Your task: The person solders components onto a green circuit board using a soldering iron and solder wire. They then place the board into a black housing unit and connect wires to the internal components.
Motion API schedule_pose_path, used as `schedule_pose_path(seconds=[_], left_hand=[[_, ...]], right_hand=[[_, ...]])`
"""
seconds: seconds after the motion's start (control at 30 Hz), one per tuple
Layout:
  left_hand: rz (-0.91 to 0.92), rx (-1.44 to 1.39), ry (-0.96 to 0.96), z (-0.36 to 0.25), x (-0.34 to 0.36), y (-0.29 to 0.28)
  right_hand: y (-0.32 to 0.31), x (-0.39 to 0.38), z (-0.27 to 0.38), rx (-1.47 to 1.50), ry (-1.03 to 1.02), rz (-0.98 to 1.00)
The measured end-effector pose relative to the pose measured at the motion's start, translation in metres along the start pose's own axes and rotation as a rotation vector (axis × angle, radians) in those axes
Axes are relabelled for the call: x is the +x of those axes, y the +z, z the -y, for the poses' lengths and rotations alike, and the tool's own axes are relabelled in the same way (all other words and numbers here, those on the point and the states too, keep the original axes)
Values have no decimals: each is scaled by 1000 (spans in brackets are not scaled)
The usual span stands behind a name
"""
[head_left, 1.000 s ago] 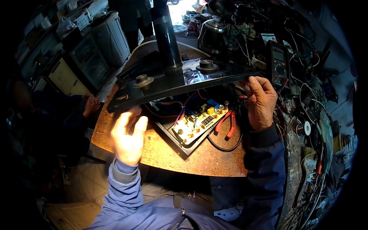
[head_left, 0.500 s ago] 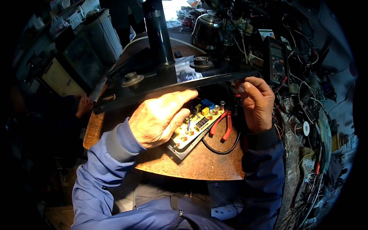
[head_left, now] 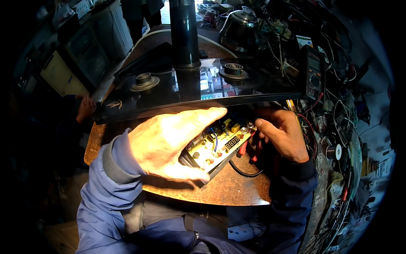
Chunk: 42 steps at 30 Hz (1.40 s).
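A yellowish circuit board (head_left: pixel 215 146) with a four-digit display, blue wires and small components lies in a dark tray on the wooden table. My left hand (head_left: pixel 158 142) spans its left end, thumb along the near edge and fingers reaching over the far side. At the right end, my right hand (head_left: pixel 281 131) curls its thumb and fingers around the corner; some fingertips are hidden. Red-handled pliers (head_left: pixel 256 152) lie beside the board, partly in shadow under my right hand. A glossy black panel (head_left: pixel 186 95) with two round coiled fittings tilts just beyond both hands.
A thick black column (head_left: pixel 185 38) stands behind the panel. To the right are a multimeter (head_left: pixel 314 78), a wire spool (head_left: pixel 334 152) and heaped cables. A kettle (head_left: pixel 241 31) stands at the back. Another person's hand (head_left: pixel 86 108) shows at the left.
My right hand has come down from the panel's edge to the board's right end. My left hand has spread wider, its thumb now along the tray's near edge. The view has shifted slightly.
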State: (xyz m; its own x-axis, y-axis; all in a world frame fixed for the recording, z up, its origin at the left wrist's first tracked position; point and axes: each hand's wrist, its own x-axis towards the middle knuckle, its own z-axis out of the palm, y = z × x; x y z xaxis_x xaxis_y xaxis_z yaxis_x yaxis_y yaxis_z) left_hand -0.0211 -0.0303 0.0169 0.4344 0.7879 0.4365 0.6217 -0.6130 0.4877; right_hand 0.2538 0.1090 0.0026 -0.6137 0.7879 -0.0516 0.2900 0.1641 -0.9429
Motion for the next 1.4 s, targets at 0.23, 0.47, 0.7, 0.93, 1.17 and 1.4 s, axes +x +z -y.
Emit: schedule_pose_path(seconds=[0.23,0.47,0.7,0.93,1.17,1.4], left_hand=[[59,-2,-50,4,-2,3],[20,10,-28,7,-1,7],[38,26,-71,7,-2,8],[3,20,-8,9,-2,8],[60,-6,-57,5,-1,11],[56,-21,-77,4,-2,9]], right_hand=[[2,-6,0,100,70,63],[-1,-3,-8,186,50,41],[-3,1,-13,227,-5,0],[8,6,-16,183,-41,-50],[16,9,-28,-32,-162,-63],[9,3,-18,-69,-79,-17]])
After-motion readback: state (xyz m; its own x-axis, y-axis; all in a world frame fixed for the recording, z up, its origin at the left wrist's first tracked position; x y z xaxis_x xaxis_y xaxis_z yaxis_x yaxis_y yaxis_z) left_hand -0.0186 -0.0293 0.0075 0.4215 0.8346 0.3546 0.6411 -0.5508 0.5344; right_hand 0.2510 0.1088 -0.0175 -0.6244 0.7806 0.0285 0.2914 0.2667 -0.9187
